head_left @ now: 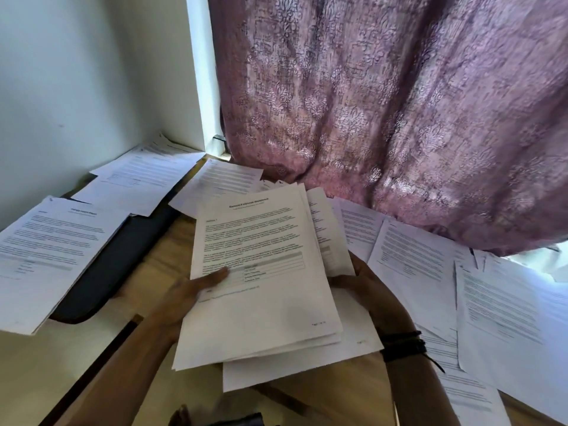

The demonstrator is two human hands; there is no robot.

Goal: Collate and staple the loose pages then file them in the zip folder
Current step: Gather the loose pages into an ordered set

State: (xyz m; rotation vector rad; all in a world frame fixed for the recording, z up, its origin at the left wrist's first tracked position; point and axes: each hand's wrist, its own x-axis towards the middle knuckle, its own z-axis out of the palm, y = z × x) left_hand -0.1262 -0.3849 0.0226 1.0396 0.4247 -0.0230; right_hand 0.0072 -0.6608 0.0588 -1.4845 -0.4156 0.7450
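A stack of printed white pages (pixel 261 272) is held above the wooden table (pixel 159 272), its top sheet a titled text page with a small table. My left hand (pixel 187 293) grips the stack's left edge, thumb lying on the top sheet. My right hand (pixel 365 284) holds the right side from beneath, mostly hidden by paper. A dark zip folder (pixel 113 265) lies flat on the table to the left, partly covered by another pile of pages (pixel 52 250). No stapler is visible.
Loose pages are spread along the right side (pixel 491 302) and at the back left by the wall (pixel 144 179). A purple patterned curtain (pixel 399 118) hangs behind the table. A white wall stands at left. A black wristband sits on my right wrist.
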